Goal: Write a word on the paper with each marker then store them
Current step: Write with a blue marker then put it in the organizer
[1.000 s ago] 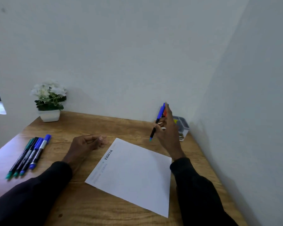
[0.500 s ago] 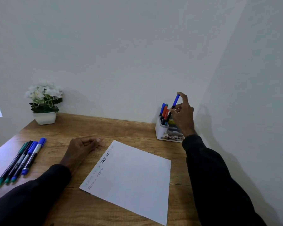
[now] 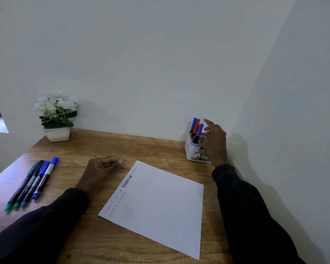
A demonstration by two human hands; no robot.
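A white sheet of paper [image 3: 160, 204] lies on the wooden desk [image 3: 141, 147], with several words written along its left edge. Several markers [image 3: 32, 182] lie side by side at the desk's left. A white holder [image 3: 192, 151] at the back right carries several upright markers [image 3: 196, 129], blue and orange caps showing. My right hand [image 3: 214, 141] hovers just right of the holder, fingers spread and holding nothing. My left hand [image 3: 101, 169] rests on the desk left of the paper's top corner, fingers loosely curled, nothing in it.
A small white pot of white flowers [image 3: 56, 115] stands at the back left against the wall. Walls close the desk at the back and on the right side, right behind the holder.
My right hand carried a blue marker from above the paper to the holder, set it in among the others and let go. The left hand stayed put.
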